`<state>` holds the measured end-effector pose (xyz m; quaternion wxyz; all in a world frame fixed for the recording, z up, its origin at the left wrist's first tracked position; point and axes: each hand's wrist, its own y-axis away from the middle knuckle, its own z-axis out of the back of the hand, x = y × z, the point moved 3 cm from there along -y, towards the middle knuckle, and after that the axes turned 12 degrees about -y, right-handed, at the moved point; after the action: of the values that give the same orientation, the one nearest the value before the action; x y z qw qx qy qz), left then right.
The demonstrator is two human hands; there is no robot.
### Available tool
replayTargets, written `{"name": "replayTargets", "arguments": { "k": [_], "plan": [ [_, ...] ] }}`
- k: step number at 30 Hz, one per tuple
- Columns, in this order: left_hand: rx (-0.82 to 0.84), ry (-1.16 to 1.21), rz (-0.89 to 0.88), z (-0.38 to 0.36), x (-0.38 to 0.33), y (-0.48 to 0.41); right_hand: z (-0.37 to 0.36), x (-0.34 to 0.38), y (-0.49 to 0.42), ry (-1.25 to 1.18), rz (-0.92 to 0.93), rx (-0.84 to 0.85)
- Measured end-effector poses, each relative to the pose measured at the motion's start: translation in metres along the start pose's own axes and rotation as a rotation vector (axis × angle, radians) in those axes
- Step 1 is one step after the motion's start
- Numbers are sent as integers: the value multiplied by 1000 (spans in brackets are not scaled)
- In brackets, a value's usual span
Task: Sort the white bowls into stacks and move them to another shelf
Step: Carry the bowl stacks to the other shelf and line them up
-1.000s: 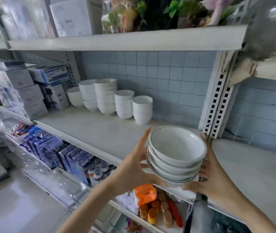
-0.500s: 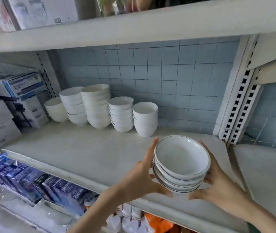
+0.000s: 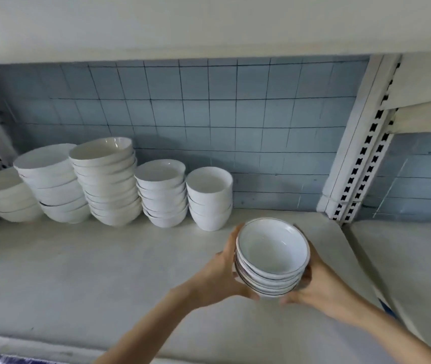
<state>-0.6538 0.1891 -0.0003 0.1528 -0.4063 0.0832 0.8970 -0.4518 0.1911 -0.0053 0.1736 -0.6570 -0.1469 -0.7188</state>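
Bowls in a dark-rimmed stack (image 3: 272,256) now hang over the shelf (image 3: 104,271), near the cup-shaped stack (image 3: 210,198); a second ago they were out at its front edge (placing comes next, I judge). My left hand (image 3: 224,274) and right hand (image 3: 322,287) clasp its sides, fingers curled.

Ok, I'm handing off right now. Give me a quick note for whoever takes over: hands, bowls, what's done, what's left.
Left hand grips the left side of the dark-rimmed bowl stack; right hand cups its right side.
The stack is over the shelf, towards its right end. I cannot tell whether it has touched down.
Five white bowl stacks stand in a row along the back wall.
Done: five stacks sorted on the shelf.
Left: set this stack down, probably beside the rightmost one, then release.
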Motion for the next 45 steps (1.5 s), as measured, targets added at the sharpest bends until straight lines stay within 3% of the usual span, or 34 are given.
{"name": "replayTargets", "arguments": {
  "k": [9, 15, 22, 31, 45],
  "plan": [
    [98, 110, -58, 21, 15, -30, -6, -5, -31, 24, -20, -92],
    [60, 209, -90, 21, 23, -43, -5, 2, -47, 50, -59, -98],
    [-114, 369, -44, -2, 33, -23, -6, 15, -38, -160, -64, -223],
    [-293, 590, 21, -32, 23, -29, -6, 10, -46, -152, 76, -313],
    [-604, 828, 218, -29, 9, -88, 16, 6, -106, -152, 87, -400]
  ]
}}
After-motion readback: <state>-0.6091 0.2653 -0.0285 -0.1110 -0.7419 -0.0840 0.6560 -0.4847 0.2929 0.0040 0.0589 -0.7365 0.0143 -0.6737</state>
